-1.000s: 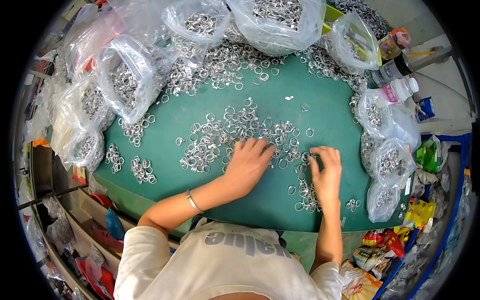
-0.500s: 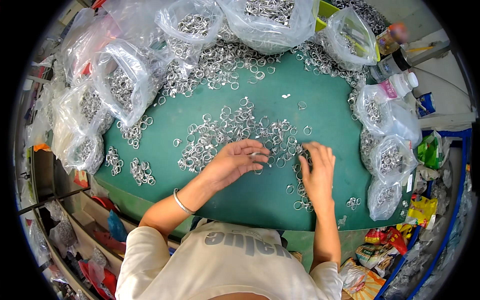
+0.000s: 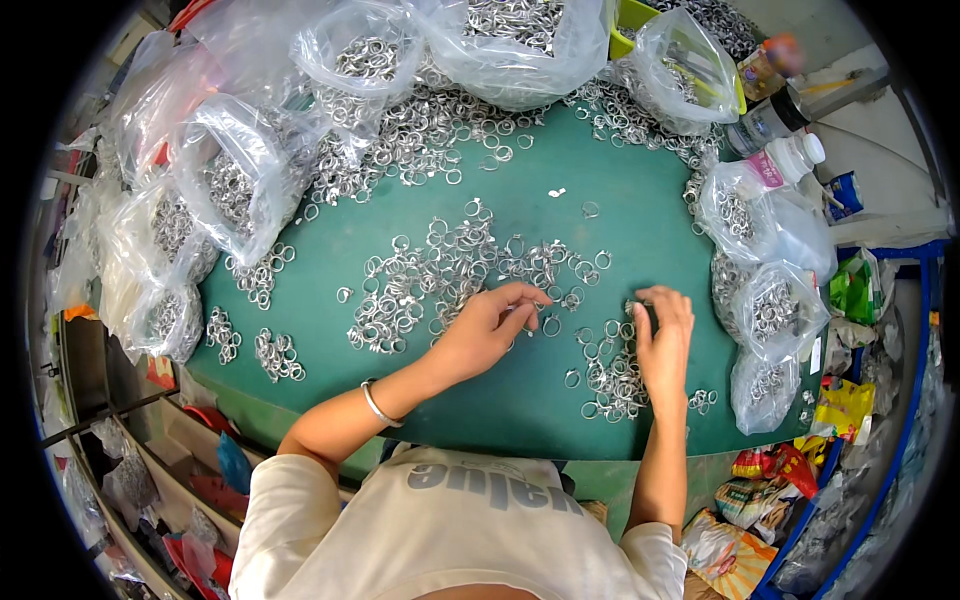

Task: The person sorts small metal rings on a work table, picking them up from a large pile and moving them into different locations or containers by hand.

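Observation:
A loose pile of silver-coloured metal rings (image 3: 425, 285) lies on the green table in front of me. My left hand (image 3: 492, 325), a bangle (image 3: 378, 405) on its wrist, rests at the pile's right edge with thumb and forefinger brought close together; whatever they pinch is too small to make out. To its right, my right hand (image 3: 662, 340) has thumb and fingertips curled round a ring (image 3: 632, 308). Just left of that hand spreads a smaller heap of rings (image 3: 613, 380). A few rings (image 3: 702, 401) lie to the right of my right wrist.
Clear plastic bags of rings (image 3: 235, 180) line the left side, the back (image 3: 515, 50) and the right side (image 3: 770, 310). Loose rings (image 3: 400, 140) are heaped along the back. Small clusters (image 3: 278, 355) sit at left. A white bottle (image 3: 795, 158) stands at the right edge.
My right hand has moved slightly right, and the heap beside it is larger. My left hand's fingers have drawn closer together at the pile's edge. The view has shifted slightly.

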Tool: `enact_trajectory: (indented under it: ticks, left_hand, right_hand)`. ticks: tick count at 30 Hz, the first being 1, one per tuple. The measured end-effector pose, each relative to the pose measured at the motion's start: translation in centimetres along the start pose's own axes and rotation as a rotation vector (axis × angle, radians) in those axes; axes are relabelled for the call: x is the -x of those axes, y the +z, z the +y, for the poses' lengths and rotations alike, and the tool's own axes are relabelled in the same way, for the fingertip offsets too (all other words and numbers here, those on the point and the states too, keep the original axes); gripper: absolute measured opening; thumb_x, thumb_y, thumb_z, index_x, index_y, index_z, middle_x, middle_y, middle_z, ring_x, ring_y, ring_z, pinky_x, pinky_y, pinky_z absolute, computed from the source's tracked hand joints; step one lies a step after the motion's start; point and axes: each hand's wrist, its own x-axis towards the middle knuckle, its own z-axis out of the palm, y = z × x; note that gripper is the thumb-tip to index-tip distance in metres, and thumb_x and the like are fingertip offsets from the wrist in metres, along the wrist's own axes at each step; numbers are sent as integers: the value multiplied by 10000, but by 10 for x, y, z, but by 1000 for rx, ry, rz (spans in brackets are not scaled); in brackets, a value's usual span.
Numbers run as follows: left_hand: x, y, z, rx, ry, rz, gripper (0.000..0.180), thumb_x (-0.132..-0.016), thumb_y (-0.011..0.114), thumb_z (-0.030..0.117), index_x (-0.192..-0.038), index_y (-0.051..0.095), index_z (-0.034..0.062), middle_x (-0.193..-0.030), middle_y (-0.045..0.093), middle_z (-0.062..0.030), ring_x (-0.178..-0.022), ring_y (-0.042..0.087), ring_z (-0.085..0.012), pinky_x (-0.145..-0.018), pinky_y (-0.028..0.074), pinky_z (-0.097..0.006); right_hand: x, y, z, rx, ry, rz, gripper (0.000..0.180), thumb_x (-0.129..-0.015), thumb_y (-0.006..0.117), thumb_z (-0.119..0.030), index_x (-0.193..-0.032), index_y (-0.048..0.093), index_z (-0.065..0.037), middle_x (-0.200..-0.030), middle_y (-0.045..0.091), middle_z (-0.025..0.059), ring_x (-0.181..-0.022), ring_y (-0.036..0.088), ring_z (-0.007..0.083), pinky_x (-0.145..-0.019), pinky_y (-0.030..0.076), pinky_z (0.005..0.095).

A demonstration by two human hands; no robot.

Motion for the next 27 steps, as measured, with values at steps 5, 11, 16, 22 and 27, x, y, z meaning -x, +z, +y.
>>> enact_trajectory:
  ticks: [5, 11, 16, 22, 27]
  left_hand:
    - [-7, 5, 7, 357, -236, -17, 250, -960, 431, 85, -1151, 567, -2, -877, 598, -38, -708, 511, -89, -636, 435, -237]
    - [-5, 17, -11, 387, -178, -156, 244, -950, 439, 65, -1138, 585, 12, -975, 589, -45, -800, 529, -100, -708, 458, -237]
    - [-13, 32, -6, 220, -128, -107, 227, -936, 503, 94, -1135, 591, 27, -918, 587, -19, -766, 511, -74, -688, 444, -220]
    - [-23, 41, -11, 174, -37, -42, 248, -902, 585, 90, -1139, 584, 16, -893, 562, 0, -749, 484, -44, -661, 427, -196]
    - [-26, 49, 5, 90, -47, -36, 260, -858, 642, 43, -1110, 593, 0, -894, 555, -2, -752, 459, -32, -661, 421, -186]
  right_hand:
    - [7, -6, -15, -302, 99, -160, 173, -778, 651, -18, -949, 632, -8, -910, 625, 133, -850, 570, 300, -805, 435, 384]
    - [19, -8, -4, -36, 50, 32, 215, -746, 678, -23, -956, 632, -7, -931, 610, 142, -859, 550, 321, -795, 433, 396]
    - [5, 7, -1, 163, -65, -62, 359, -745, 689, -50, -1087, 585, -13, -956, 593, 118, -937, 517, 296, -821, 383, 394]
    - [13, 6, -8, -281, 168, -88, 256, -746, 686, 2, -994, 626, -5, -859, 601, 93, -723, 547, 209, -670, 435, 322]
    - [26, 5, -30, -581, 130, -35, 299, -712, 683, 90, -995, 643, 1, -894, 628, 96, -656, 550, 154, -621, 471, 270]
